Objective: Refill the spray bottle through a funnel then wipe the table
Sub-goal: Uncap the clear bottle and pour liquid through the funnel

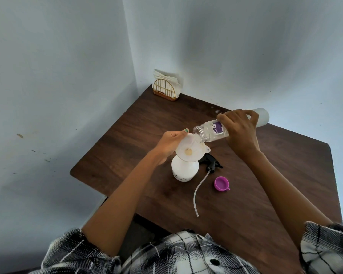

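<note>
I stand over a dark wood-grain tabletop (265, 184) pushed into the corner of a room with pale blue walls (57, 76), which are scuffed and spotted here and there. In the far corner of the tabletop sits a gold wire napkin holder (165, 91) stuffed with white napkins (167, 78).

The only writing I can find is on the purple label (218, 128) of the clear refill bottle (210, 131); the white letters are too small and turned for me to read.

My right hand (240, 131) has its grip closed around the middle of that bottle, tipped nearly flat with its open mouth over the white funnel (188, 149). A thin clear stream runs from the mouth into the funnel, where a little yellowish liquid pools at the throat. My left hand (170, 143) pinches the funnel's far rim, grip closed on it. The funnel sits in the neck of the white spray bottle (184, 170), which stands upright on the tabletop near its middle; I cannot tell how full it is.

Just beside the spray bottle lies its black trigger head (211, 163) with the clear dip tube (198, 190) trailing toward me. Near it rests a purple cap (221, 183), open side up.
</note>
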`<state>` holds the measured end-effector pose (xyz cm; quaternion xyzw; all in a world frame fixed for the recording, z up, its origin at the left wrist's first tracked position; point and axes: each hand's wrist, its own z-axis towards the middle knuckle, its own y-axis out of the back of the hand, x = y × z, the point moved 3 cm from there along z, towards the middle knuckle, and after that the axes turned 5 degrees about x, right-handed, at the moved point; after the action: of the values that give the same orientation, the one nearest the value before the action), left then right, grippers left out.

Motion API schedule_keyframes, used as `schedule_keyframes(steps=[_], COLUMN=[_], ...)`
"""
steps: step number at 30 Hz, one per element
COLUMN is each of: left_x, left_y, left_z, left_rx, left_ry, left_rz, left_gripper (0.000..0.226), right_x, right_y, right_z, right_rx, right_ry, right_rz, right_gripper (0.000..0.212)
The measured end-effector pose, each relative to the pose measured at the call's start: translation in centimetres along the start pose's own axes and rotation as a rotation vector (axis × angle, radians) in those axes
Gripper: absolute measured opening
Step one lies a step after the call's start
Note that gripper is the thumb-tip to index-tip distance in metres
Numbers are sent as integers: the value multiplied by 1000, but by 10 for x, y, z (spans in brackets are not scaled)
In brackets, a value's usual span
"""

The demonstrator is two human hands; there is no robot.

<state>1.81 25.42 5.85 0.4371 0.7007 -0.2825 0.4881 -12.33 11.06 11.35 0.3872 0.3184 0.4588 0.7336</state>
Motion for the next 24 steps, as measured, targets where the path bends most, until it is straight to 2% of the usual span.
schedule_keyframes(steps=[14,24], left_x=[0,1], left_y=[0,0], left_z=[1,1], left_rx=[-16,-7], left_ry=[-10,-8], left_rz=[17,2], left_gripper=[49,48], right_x=[-1,0], right_y=[-3,-2], right_z=[-1,-1], right_rx=[-12,-3], right_ry=[5,11], right_rz=[-16,-15], right_gripper=[41,44])
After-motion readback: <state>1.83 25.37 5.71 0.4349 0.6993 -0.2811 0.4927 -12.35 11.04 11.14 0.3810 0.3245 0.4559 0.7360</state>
